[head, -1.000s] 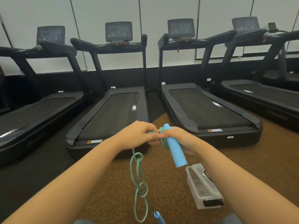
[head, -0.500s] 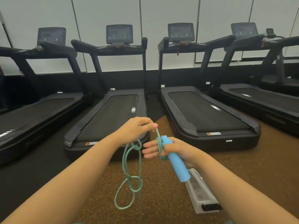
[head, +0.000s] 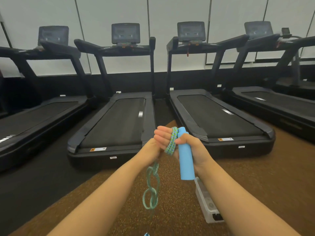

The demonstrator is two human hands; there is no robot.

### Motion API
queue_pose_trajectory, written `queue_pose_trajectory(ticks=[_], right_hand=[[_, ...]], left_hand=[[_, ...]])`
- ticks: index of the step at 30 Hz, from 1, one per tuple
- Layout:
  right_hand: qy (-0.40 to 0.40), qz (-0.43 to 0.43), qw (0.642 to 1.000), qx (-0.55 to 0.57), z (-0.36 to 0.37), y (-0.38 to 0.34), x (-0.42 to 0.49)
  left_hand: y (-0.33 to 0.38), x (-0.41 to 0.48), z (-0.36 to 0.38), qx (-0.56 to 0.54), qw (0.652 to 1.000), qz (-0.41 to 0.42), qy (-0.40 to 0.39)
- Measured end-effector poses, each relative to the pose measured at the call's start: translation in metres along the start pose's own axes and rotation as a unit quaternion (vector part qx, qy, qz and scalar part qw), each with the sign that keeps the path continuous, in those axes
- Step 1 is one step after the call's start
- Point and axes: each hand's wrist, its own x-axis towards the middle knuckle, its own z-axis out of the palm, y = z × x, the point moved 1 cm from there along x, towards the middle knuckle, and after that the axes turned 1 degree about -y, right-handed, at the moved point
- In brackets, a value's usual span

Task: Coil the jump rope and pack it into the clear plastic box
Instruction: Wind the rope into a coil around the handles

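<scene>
Brown speckled rubber flooring (head: 179,218) spreads beneath our arms, giving way to darker black matting (head: 42,176) out past our left fingers. Our right hand (head: 189,147) holds the blue foam handle (head: 185,159) upright against the palm, thumb pressed over its upper part, while the fingers (head: 162,137) stand fairly straight with several turns of the green-and-blue braided jump rope (head: 171,143) wound around them. Our left hand (head: 150,150) sits just behind and below those fingers, mostly hidden by them; we cannot tell whether it is pinching the rope or only guiding it. From under the fingers the rest of the rope (head: 151,189) hangs down in loose twisted loops, and the tip of the second blue handle (head: 146,234) shows at the bottom edge of the view. The clear plastic box (head: 207,203) lies on the brown floor below our right wrist, partly covered by the forearm. Ahead of the fingertips, a row of black treadmills (head: 115,120) faces a pale panelled wall (head: 110,11), each with a console screen (head: 125,32) raised above its belt.
</scene>
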Motion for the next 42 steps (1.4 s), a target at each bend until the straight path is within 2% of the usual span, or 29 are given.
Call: queue_pose_trajectory(ticks=[4, 11, 14, 17, 20, 24, 27, 30, 32, 37, 40, 42], right_hand=[[0.011, -0.031, 0.999, 0.036, -0.003, -0.009, 0.009], [0.046, 0.002, 0.998, -0.048, -0.010, -0.016, 0.015], [0.066, 0.035, 0.985, -0.157, -0.012, -0.017, 0.018], [0.065, 0.077, 0.952, -0.290, -0.011, -0.016, 0.018], [0.046, 0.104, 0.929, -0.353, -0.010, -0.014, 0.016], [0.038, 0.102, 0.931, -0.349, -0.010, -0.015, 0.015], [0.053, 0.095, 0.949, -0.295, -0.013, -0.017, 0.013], [0.069, 0.088, 0.963, -0.243, -0.019, -0.016, 0.012], [0.076, 0.092, 0.969, -0.216, -0.021, -0.013, 0.010], [0.081, 0.111, 0.980, -0.147, -0.023, -0.002, 0.005], [0.077, 0.134, 0.974, -0.163, -0.020, 0.002, 0.000], [0.070, 0.140, 0.972, -0.176, -0.018, 0.000, -0.005]], left_hand=[[-0.013, -0.006, 0.014, -0.080, 0.997, -0.002, -0.016], [-0.010, -0.014, 0.010, -0.116, 0.989, 0.019, -0.089], [-0.013, -0.015, 0.009, -0.133, 0.984, 0.009, -0.115], [-0.016, -0.017, 0.004, -0.146, 0.980, -0.003, -0.137], [-0.015, -0.021, -0.003, -0.102, 0.982, 0.011, -0.157], [-0.018, -0.024, -0.010, -0.075, 0.982, 0.011, -0.170], [-0.018, -0.025, -0.015, -0.067, 0.983, 0.003, -0.173], [-0.012, -0.028, -0.016, -0.005, 0.984, 0.009, -0.177], [-0.005, -0.030, -0.015, 0.090, 0.980, 0.020, -0.174], [0.024, -0.040, -0.006, 0.329, 0.925, 0.088, -0.167], [0.039, -0.043, -0.010, 0.397, 0.896, 0.121, -0.156], [0.047, -0.045, -0.017, 0.406, 0.894, 0.119, -0.149]])
